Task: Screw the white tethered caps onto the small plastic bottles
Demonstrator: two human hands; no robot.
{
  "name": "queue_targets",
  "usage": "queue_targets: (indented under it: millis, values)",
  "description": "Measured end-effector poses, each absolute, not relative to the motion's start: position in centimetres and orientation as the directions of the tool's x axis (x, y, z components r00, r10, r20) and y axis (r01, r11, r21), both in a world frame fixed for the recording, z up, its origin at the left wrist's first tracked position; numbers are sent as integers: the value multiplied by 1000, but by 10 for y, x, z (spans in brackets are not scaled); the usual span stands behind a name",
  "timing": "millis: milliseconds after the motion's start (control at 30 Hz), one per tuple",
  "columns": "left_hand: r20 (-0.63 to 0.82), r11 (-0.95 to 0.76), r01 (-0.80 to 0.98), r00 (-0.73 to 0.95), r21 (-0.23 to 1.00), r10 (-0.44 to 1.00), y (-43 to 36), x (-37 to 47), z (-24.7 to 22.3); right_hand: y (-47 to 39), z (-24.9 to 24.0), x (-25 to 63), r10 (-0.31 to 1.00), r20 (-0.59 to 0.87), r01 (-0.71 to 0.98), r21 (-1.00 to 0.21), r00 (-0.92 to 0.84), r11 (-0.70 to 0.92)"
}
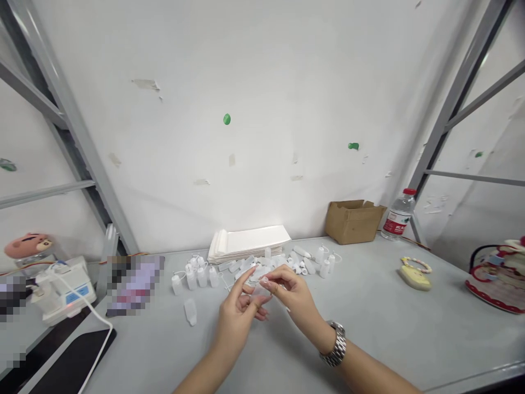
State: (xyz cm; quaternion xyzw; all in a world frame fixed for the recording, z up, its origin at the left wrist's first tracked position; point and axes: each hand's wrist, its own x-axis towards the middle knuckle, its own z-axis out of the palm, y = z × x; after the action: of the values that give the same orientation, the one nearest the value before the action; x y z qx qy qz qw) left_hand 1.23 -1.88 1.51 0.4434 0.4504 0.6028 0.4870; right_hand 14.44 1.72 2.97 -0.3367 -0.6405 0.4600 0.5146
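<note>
Small bottle (258,292): milky white, translucent, smooth-sided, held just above grey table (361,328), in front of heap of similar bottles (266,262). Left hand (241,307) has thumb and fingers clamped around bottle's body; index finger raised apart. Right hand (290,293) has thumb and index fingertips pinched together at bottle's upper end; possibly cap there, too small and covered to be sure. Loose bottle (190,312) lies flat, left of hands. Metal watch (337,345) on right wrist.

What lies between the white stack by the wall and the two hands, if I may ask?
In the head view, a loose heap of small translucent bottles lies between the white stack and the left hand and right hand.
</note>
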Motion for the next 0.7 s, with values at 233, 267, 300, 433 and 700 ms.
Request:
queue_targets:
  millis: [233,267,300,433,700]
  values:
    - [49,-67,-200,-97,978,994,-18,13,22,19,24,142,890,397,-73,-917,-223,391]
    - [41,-60,-203,-93,977,995,-18,12,22,19,24,142,889,399,-73,-916,-225,393]
    - [35,-53,-204,-91,978,995,-18,12,21,19,24,142,888,399,-67,-916,-227,395]
    - [49,-70,-178,-122,982,991,-16,12,14,17,24,142,884,392,-3,-915,-254,404]
    - [72,-102,-140,-205,985,976,-10,6,21,26,31,147,841,367,20,-913,-398,408]
